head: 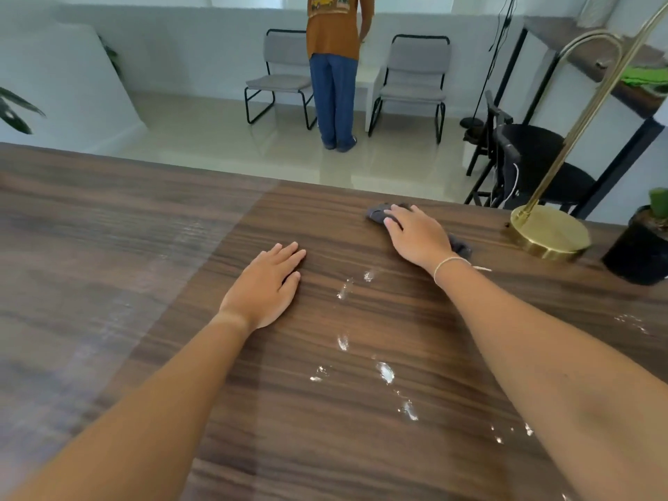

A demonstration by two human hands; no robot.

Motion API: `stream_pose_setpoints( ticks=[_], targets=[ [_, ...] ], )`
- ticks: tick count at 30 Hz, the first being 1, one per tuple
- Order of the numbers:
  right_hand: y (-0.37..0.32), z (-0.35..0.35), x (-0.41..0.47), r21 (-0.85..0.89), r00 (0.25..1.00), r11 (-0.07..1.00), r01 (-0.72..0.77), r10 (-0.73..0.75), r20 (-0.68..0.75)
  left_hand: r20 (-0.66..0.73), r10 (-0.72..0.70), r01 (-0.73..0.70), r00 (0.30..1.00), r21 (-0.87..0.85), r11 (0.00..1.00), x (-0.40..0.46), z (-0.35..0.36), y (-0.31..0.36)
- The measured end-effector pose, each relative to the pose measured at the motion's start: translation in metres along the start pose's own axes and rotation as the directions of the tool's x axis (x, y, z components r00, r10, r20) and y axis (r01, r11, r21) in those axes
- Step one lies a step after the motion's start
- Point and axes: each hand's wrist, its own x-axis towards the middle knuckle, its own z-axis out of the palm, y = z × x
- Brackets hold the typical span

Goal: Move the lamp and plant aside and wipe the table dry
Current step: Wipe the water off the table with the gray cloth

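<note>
My right hand [415, 235] presses flat on a dark grey cloth [377, 213] near the far edge of the brown wooden table [180, 247]. My left hand [267, 283] lies flat on the tabletop, fingers together, holding nothing. Several small water drops [385, 372] glisten on the wood between my forearms. The brass lamp [549, 233] stands at the far right with its round base on the table. Beside it, at the right edge, sits a plant in a black pot [639, 247], partly cut off by the frame.
Past the table's far edge is a tiled floor where a person [334, 66] stands, back turned, between two grey chairs [282, 74]. A black chair [531, 164] and a dark shelf [596, 56] stand at the right. More drops [632, 321] lie near the right edge.
</note>
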Motion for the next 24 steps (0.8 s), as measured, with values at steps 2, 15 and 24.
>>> stream_pose_setpoints(
  ticks=[2,15,24],
  targets=[
    [-0.032,0.007,-0.027,0.057,0.976,0.980,0.190,-0.195,0.099,0.005,-0.003,0.003,1.000,-0.005,1.000,0.001,-0.001,0.001],
    [-0.033,0.006,-0.056,-0.013,0.965,0.970,0.242,-0.240,0.107,0.035,-0.004,0.004,0.999,-0.008,1.000,-0.001,-0.002,0.000],
    [-0.019,-0.022,-0.159,0.121,0.926,0.937,0.327,-0.344,0.159,0.045,-0.027,0.030,0.999,-0.079,0.996,-0.026,-0.014,-0.002]
  ],
)
